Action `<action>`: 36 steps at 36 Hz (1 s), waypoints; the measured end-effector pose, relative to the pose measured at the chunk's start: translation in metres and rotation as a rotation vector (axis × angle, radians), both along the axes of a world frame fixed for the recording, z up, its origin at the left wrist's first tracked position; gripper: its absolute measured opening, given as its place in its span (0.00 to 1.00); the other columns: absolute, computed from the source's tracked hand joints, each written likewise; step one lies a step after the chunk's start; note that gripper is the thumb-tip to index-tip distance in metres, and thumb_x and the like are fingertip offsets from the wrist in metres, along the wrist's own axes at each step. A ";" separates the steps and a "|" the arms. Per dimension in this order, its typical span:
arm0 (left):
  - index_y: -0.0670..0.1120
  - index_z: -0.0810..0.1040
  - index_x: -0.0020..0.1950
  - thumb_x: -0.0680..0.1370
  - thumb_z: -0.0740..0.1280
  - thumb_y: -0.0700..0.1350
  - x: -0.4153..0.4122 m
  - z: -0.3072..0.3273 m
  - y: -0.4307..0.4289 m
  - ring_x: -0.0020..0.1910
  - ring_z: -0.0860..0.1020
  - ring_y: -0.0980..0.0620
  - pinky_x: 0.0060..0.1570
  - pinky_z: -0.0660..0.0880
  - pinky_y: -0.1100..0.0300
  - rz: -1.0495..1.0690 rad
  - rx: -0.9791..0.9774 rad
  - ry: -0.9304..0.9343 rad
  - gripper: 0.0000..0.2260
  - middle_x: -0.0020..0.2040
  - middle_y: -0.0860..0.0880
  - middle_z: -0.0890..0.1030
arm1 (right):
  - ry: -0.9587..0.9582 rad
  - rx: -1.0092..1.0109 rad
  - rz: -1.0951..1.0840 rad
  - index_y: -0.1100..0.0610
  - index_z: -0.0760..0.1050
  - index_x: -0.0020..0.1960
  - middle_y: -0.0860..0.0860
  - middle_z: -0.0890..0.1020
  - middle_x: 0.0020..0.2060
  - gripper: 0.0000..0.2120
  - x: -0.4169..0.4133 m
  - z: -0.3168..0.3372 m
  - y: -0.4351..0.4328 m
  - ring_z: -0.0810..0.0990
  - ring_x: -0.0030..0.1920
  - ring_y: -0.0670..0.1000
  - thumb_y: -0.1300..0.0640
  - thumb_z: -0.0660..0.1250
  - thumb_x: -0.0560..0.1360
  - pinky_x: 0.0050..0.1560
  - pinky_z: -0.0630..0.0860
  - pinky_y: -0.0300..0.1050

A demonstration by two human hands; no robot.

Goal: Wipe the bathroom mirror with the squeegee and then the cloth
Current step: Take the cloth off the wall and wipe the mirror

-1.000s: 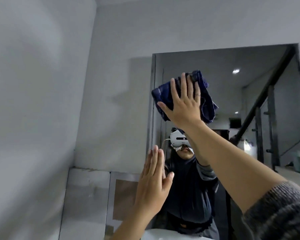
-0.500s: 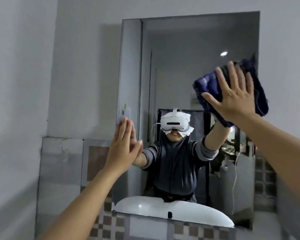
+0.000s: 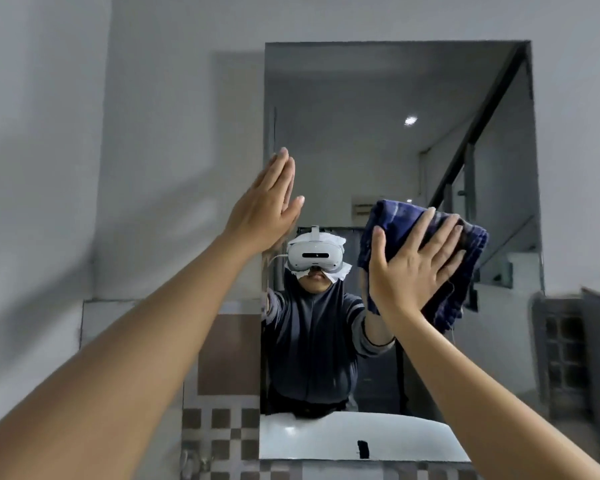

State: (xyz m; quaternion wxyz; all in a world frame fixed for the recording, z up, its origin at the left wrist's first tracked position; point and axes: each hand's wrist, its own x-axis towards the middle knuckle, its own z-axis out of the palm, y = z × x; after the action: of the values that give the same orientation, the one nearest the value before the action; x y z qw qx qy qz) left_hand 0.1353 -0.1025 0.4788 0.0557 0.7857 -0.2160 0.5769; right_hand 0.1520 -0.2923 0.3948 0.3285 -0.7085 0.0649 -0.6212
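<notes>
A frameless rectangular mirror (image 3: 395, 81) hangs on the grey wall in front of me. My right hand (image 3: 409, 271) presses a folded dark blue cloth (image 3: 471, 251) flat against the glass at the mirror's middle right, fingers spread over it. My left hand (image 3: 264, 209) is flat and holds nothing; it rests upright against the mirror's left edge at about mid height. The mirror reflects a person in a grey top with both arms raised. No squeegee is in view.
A white basin (image 3: 326, 441) shows at the mirror's bottom edge. Brown-and-white checkered tiles (image 3: 219, 431) cover the wall lower left, below a plain grey wall. A dark tiled wall section (image 3: 565, 348) stands at the right.
My right hand swept the cloth from the mirror's upper left across to the upper right, then down to mid height. My left hand stayed flat at the mirror's left edge.
</notes>
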 end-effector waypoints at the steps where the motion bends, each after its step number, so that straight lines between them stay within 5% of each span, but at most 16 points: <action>1: 0.44 0.49 0.75 0.80 0.56 0.51 -0.001 0.008 0.001 0.75 0.47 0.53 0.70 0.51 0.58 -0.016 0.006 0.002 0.28 0.77 0.49 0.47 | -0.011 -0.048 0.001 0.54 0.44 0.76 0.57 0.45 0.76 0.37 -0.001 0.002 0.013 0.41 0.76 0.55 0.36 0.50 0.75 0.72 0.34 0.51; 5: 0.44 0.51 0.75 0.79 0.58 0.53 0.002 0.023 0.006 0.75 0.49 0.53 0.69 0.55 0.57 -0.035 0.034 -0.024 0.29 0.77 0.49 0.49 | -0.034 -0.349 0.027 0.54 0.47 0.76 0.58 0.48 0.76 0.37 -0.004 -0.006 0.062 0.45 0.76 0.56 0.36 0.52 0.74 0.72 0.35 0.51; 9: 0.44 0.51 0.75 0.79 0.58 0.53 0.003 0.022 0.008 0.75 0.49 0.53 0.70 0.55 0.55 -0.055 0.028 -0.020 0.29 0.77 0.49 0.49 | -0.074 -0.822 0.002 0.56 0.56 0.74 0.60 0.57 0.74 0.35 -0.003 -0.034 0.076 0.53 0.75 0.58 0.37 0.53 0.75 0.75 0.47 0.55; 16: 0.42 0.53 0.75 0.79 0.59 0.48 -0.002 0.006 -0.012 0.75 0.48 0.52 0.71 0.54 0.55 -0.041 -0.073 -0.003 0.28 0.77 0.47 0.49 | -0.054 -1.461 -0.131 0.52 0.54 0.75 0.55 0.55 0.75 0.37 0.002 -0.044 -0.028 0.52 0.76 0.54 0.34 0.54 0.72 0.75 0.49 0.52; 20: 0.43 0.51 0.75 0.79 0.59 0.48 -0.002 -0.019 -0.021 0.75 0.46 0.53 0.69 0.51 0.60 -0.033 -0.085 0.020 0.28 0.77 0.49 0.47 | -0.018 -1.166 -0.214 0.52 0.56 0.75 0.56 0.57 0.75 0.36 0.001 -0.040 -0.096 0.57 0.75 0.56 0.35 0.53 0.72 0.74 0.52 0.53; 25: 0.43 0.51 0.75 0.79 0.59 0.48 -0.002 -0.050 -0.027 0.75 0.46 0.52 0.69 0.49 0.62 0.000 -0.090 0.031 0.28 0.77 0.48 0.47 | 0.111 -0.231 -0.107 0.53 0.50 0.76 0.57 0.52 0.76 0.37 -0.002 -0.077 -0.107 0.50 0.76 0.56 0.36 0.50 0.72 0.73 0.43 0.53; 28: 0.43 0.51 0.75 0.79 0.59 0.48 -0.004 -0.061 -0.029 0.75 0.44 0.53 0.69 0.47 0.64 0.004 -0.111 0.062 0.28 0.77 0.48 0.46 | 0.137 0.112 -0.036 0.55 0.47 0.76 0.59 0.50 0.76 0.37 -0.004 -0.101 -0.071 0.48 0.76 0.58 0.37 0.50 0.73 0.73 0.41 0.56; 32: 0.44 0.49 0.75 0.79 0.59 0.49 -0.007 -0.072 -0.031 0.75 0.43 0.54 0.70 0.47 0.63 0.000 -0.113 0.081 0.29 0.77 0.49 0.45 | 0.160 0.092 0.067 0.56 0.48 0.75 0.60 0.50 0.76 0.38 -0.013 -0.125 0.000 0.46 0.75 0.57 0.37 0.52 0.73 0.73 0.37 0.51; 36: 0.44 0.49 0.75 0.79 0.60 0.48 -0.011 -0.078 -0.025 0.75 0.44 0.55 0.68 0.47 0.66 -0.021 -0.090 0.101 0.29 0.77 0.49 0.46 | 0.195 -0.387 0.133 0.55 0.52 0.75 0.58 0.54 0.75 0.37 -0.020 -0.143 0.055 0.50 0.75 0.57 0.36 0.54 0.73 0.73 0.36 0.50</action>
State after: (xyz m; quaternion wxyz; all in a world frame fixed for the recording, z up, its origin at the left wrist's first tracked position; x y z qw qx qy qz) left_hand 0.1246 -0.1276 0.4006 0.1079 0.8084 -0.1948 0.5449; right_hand 0.1318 -0.2370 0.2515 0.2186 -0.8177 -0.0709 -0.5278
